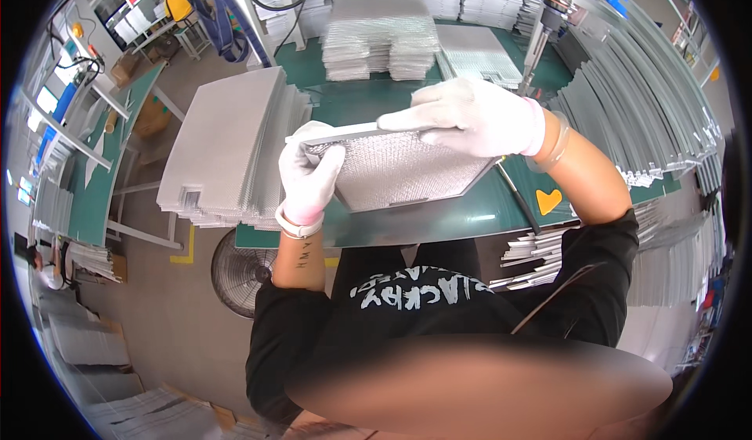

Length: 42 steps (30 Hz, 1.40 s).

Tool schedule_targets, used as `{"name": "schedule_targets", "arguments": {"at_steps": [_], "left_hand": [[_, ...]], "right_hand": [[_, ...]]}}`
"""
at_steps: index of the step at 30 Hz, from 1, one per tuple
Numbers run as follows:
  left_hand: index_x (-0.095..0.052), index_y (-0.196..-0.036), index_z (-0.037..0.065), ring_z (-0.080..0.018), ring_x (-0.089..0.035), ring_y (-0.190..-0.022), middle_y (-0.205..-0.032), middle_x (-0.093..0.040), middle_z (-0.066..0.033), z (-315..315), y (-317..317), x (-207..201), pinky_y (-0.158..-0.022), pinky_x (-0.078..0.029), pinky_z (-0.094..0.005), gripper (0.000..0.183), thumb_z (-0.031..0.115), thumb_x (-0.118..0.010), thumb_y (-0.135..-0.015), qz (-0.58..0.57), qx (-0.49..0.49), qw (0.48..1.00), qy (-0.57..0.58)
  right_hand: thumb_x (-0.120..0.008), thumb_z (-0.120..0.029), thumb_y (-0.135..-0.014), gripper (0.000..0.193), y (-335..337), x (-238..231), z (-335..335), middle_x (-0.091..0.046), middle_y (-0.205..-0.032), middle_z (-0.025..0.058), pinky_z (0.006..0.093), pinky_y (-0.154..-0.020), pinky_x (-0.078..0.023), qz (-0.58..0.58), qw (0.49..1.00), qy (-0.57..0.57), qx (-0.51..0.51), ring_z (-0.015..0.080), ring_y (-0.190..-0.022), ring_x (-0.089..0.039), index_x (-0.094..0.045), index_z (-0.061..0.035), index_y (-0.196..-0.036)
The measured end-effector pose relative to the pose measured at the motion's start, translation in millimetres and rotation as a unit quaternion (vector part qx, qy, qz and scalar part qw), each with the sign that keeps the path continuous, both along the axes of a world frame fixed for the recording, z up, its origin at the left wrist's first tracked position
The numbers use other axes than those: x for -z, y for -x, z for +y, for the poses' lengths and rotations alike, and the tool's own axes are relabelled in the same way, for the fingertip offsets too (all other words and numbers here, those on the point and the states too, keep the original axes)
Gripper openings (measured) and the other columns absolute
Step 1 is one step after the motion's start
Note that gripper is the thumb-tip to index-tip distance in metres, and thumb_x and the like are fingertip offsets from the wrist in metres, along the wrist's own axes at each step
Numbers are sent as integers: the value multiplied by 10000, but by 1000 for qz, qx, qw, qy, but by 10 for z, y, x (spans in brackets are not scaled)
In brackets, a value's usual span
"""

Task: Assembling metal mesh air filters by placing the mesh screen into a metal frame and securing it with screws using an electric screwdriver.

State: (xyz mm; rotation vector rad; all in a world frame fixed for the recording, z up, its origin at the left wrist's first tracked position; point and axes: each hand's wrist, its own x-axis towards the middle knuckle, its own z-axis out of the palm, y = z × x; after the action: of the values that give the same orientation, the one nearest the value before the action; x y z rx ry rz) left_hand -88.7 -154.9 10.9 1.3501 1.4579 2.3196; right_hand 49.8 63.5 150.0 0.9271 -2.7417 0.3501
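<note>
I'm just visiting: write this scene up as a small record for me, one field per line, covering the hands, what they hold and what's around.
Left hand: gloved, gripping the left end of a mesh panel, thumb on its face
Right hand: gloved, fingers along the panel's upper edge
Panel: silver, tilted, above a green table
Left of panel: sheet stack
Beyond panel: mesh stack
Right of panel: black-handled tool, yellow piece
Floor: round fan
Background: person in yellow
</note>
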Motion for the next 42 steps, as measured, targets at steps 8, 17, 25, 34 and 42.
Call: {"name": "schedule_targets", "arguments": {"at_steps": [8,17,25,34,42], "left_hand": [[-518,-1215,18,-103,-559,-845,-1026,-586,-71,251,-84,-58,-745,-465,-216,558,31,-823,-748,26,-204,961,-186],[-655,-1190,0,-74,-427,-560,-767,-570,-4,270,-20,-27,-556,-405,-211,473,104,-805,-754,150,-419,896,-1],[-638,-1236,-16,-50,-498,-653,-839,-601,-2,322,76,160,-618,-441,-193,412,-20,-678,-827,127,-386,910,-82],[-604,-1203,-9,-78,-584,-836,-1043,-620,-56,259,167,221,-722,-484,-208,354,-41,-650,-854,34,-224,963,-143],[-449,-1306,15,-130,-558,-996,-1152,-557,-86,238,293,455,-870,-454,-245,412,-47,-559,-914,81,-120,984,-106]], "right_hand": [[-607,15,-777,574,58,99,10,-556,-832,134,396,-696,-496,40,998,41,-18,314,-758,-582,-558,-72,-1343],[-608,25,-776,580,128,96,1,-561,-841,150,404,-705,-481,16,998,58,23,322,-750,-577,-557,-78,-1345],[-587,-7,-792,560,119,83,-17,-584,-881,152,402,-749,-508,2,998,39,49,340,-814,-607,-564,-112,-1342],[-610,13,-764,567,97,109,-47,-587,-866,137,407,-734,-519,29,999,18,38,326,-799,-610,-576,-93,-1320],[-686,-90,-755,474,-259,116,-118,-630,-901,114,368,-745,-494,220,963,-74,135,291,-839,-621,-616,-58,-1223]]}}
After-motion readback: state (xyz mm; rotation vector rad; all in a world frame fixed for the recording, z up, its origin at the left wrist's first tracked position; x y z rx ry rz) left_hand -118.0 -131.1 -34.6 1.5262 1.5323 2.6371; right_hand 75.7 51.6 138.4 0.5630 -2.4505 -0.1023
